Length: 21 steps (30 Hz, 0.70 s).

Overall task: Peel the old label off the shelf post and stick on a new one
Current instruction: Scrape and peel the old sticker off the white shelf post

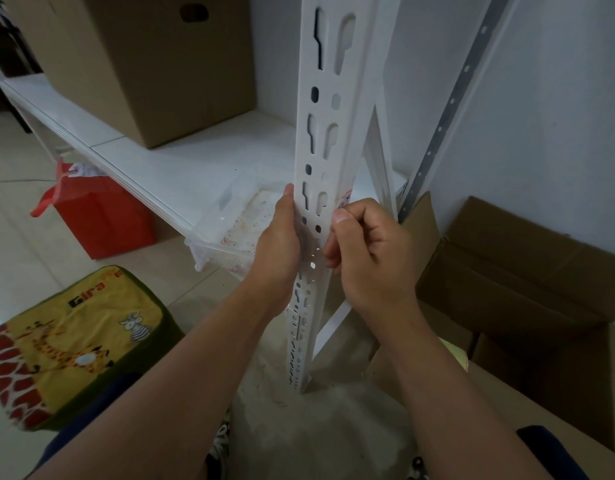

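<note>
Shelf post: a white slotted metal shelf post (pixel 325 140) stands upright in the middle of the view, its foot on the pale floor (pixel 15 258), its front face punched with keyhole slots and small holes.
Left hand: the left hand (pixel 281 244) lies along the post's left edge, fingers and thumb stretched up the metal and wrapped round the edge, holding the post.
Right hand: the right hand (pixel 364 247) is at the post's right edge, fingers curled, thumb and forefinger pinched together against the metal at the height of the left hand.
Label: a small label (pixel 345 199) with reddish print shows on the post's right side face, just above the right thumb; only a sliver shows, and I cannot tell whether the pinching fingers have hold of it.
Shelf: a white shelf board (pixel 181 157) runs left from the post, carrying a brown cardboard box (pixel 143 57).
Tray: a clear plastic tray (pixel 229 233) sits at the shelf's front edge, just left of the left hand.
Floor, left: a red bag (pixel 101 216) stands under the shelf; nearer the person is a yellow and green giraffe-print cushion (pixel 74 344).
Floor, right: opened cardboard boxes (pixel 527 271) lie beside the wall.
Wall: a grey perforated metal strip (pixel 448 109) leans behind the post.
</note>
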Each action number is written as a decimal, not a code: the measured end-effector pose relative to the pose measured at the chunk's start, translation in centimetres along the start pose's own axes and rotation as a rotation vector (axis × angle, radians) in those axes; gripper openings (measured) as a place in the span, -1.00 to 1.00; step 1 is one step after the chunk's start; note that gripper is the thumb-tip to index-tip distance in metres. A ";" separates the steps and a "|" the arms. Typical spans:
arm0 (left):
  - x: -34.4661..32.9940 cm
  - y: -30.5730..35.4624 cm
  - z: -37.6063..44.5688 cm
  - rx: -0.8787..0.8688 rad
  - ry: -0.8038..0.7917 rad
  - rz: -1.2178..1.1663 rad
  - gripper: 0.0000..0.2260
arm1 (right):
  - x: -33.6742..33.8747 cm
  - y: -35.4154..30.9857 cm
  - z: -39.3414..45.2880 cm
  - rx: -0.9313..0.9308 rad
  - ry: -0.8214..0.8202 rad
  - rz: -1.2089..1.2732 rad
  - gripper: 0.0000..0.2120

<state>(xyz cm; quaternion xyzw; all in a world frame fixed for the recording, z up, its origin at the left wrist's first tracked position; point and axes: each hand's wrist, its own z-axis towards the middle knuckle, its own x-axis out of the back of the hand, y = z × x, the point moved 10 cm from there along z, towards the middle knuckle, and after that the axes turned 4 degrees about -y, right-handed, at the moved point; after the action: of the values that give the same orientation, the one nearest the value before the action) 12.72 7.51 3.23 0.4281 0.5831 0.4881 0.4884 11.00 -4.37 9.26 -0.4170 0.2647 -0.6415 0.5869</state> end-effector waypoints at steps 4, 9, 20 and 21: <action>0.2 -0.2 0.1 -0.010 0.002 0.014 -0.50 | -0.1 0.4 -0.1 -0.063 -0.019 0.134 -0.75; 0.2 -0.2 0.4 -0.016 -0.003 0.016 -0.49 | 0.0 0.5 0.0 -0.071 -0.024 0.146 -0.74; -0.5 -0.3 0.7 -0.050 -0.109 0.016 -0.42 | -0.7 1.7 0.5 -0.230 -0.174 0.449 -0.72; -0.5 -0.3 0.7 -0.049 -0.116 0.013 -0.42 | -0.8 1.8 0.6 -0.236 -0.188 0.462 -0.72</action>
<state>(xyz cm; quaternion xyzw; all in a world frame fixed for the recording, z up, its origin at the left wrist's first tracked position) 13.52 7.07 2.93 0.4474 0.5388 0.4798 0.5285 12.39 -3.84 7.90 -0.4688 0.3699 -0.4138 0.6871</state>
